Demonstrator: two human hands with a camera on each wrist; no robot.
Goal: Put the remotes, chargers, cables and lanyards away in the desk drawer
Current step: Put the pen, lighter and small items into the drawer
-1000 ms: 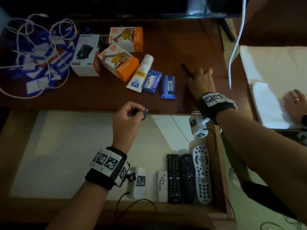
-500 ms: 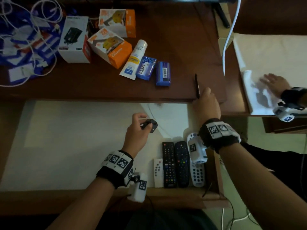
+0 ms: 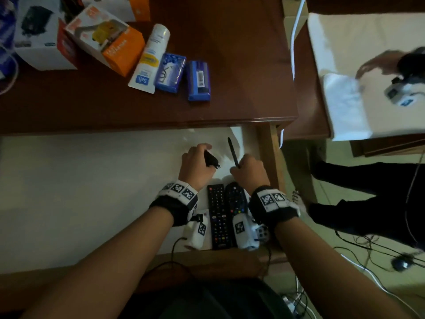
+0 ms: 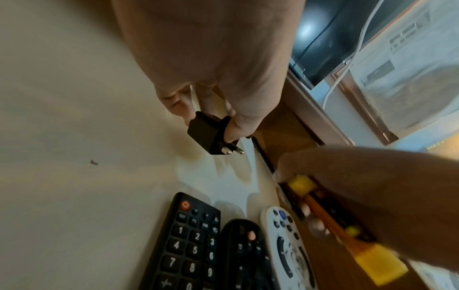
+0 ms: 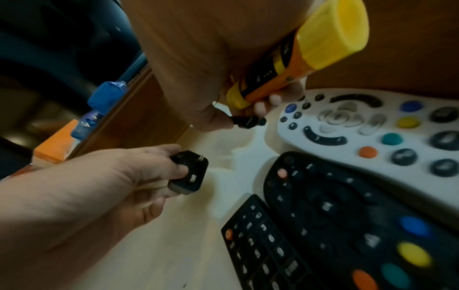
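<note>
My left hand pinches a small black charger plug just above the open drawer's white floor, its prongs pointing right. My right hand grips a pen-shaped tool close beside it; the tool's body shows orange and yellow with a black tip. Below the hands, remotes lie side by side in the drawer's right front corner: a black one, a dark rounded one and a grey-white one, which my right wrist mostly hides in the head view.
The brown desk top carries an orange box, a white box, a white tube and two blue packs. Another person's hand rests on white cloth at the right. Cables lie on the floor.
My right hand took the pen-shaped tool off the desk and brought it down into the drawer. My left hand carried the charger right, toward the remotes. The view tilted downward.
</note>
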